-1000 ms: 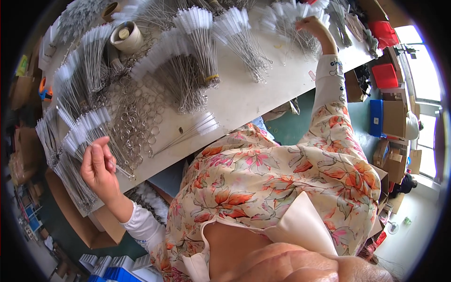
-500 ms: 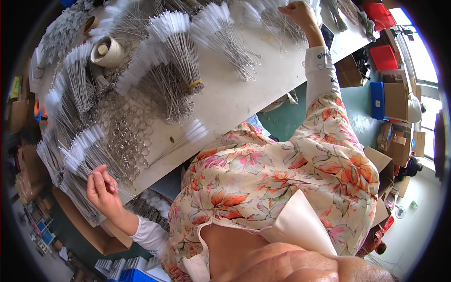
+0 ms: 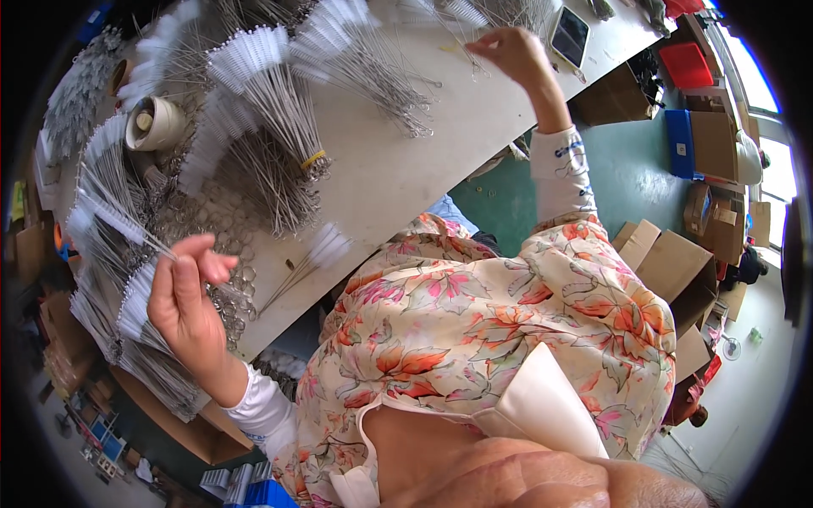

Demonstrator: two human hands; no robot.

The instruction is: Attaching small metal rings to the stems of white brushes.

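Note:
My left hand (image 3: 190,305) is raised over the near left part of the table, thumb and fingers closed on the wire stem of a thin brush (image 3: 118,218) with white bristles. Below and around it lie bunches of similar brushes and a heap of metal rings (image 3: 233,224). On the far right side, my right hand (image 3: 512,57) hovers over the table with its fingertips pinched together. Thin wires and white bristles show right by those fingertips; whether they are in the pinch I cannot make out. A brush bundle (image 3: 284,110) tied with a yellow band lies between the hands.
A white table (image 3: 381,182) carries several brush bunches, a roll-like cream holder (image 3: 157,124) and a phone (image 3: 570,36). A few loose brushes (image 3: 309,262) lie near its front edge. Cardboard boxes (image 3: 669,271) and a red bin (image 3: 687,66) stand to the right.
My left hand has risen away from me with the brush. My right hand has come left and nearer, fingers still pinched. The whole view has shifted slightly.

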